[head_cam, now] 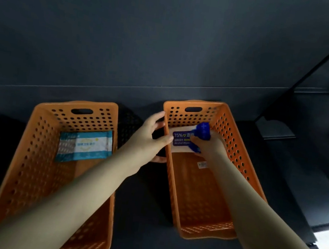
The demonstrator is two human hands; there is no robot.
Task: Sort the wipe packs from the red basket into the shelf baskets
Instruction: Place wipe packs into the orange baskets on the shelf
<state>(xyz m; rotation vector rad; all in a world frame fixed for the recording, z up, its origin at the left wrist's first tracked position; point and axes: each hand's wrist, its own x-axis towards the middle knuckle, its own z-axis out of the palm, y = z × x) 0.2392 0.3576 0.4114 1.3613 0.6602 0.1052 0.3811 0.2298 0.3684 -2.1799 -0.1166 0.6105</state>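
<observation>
Half the wipe pack [180,140] — under right hand [208,145]

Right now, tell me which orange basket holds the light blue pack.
The left basket: its light blue pack lies at the far end. The right basket has a dark blue pack.

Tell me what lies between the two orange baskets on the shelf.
Head view: the left hand and its forearm fill the gap between left basket and right basket, the hand holding the right basket's wall; below is dark shelf.
</observation>
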